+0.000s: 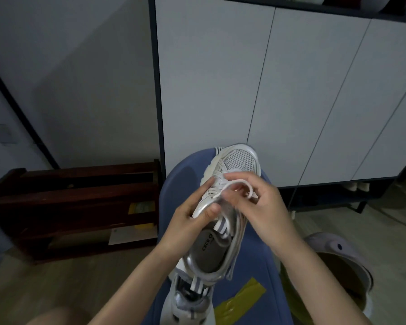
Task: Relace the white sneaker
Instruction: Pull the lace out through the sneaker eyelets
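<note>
Sneaker: the white sneaker (223,207) is held above a blue padded surface (256,266), toe pointed away from the camera towards the cabinet, opening facing up; grey insole with dark lettering is seen inside.
Toe area: a mesh panel is seen at the far end, near the cabinet base.
Lace: a white shoelace (240,184) is seen arched in a loop over the eyelet area, between the two hands; its ends cannot be traced.
Left hand: the left hand (192,216) is clasped round the near-left side of the upper, thumb pressed on the silver collar edge, fingers wrapped along the sneaker's side.
Right hand: the right hand (260,205) is held over the tongue area, fingers curled, the lace loop pinched between thumb and fingertips.
Second shoe: a second sneaker (190,299) of like colouring is seen lying lower on the blue surface, just below the held one.
Tape: a strip of yellow-green tape (239,301) is seen stuck on the blue surface, near the second shoe.
Surroundings: a white cabinet (267,90) with dark framing is noted behind; a dark wooden rack (80,202) stands on the floor at left; a round lidded container (338,261) is noted at lower right.
</note>
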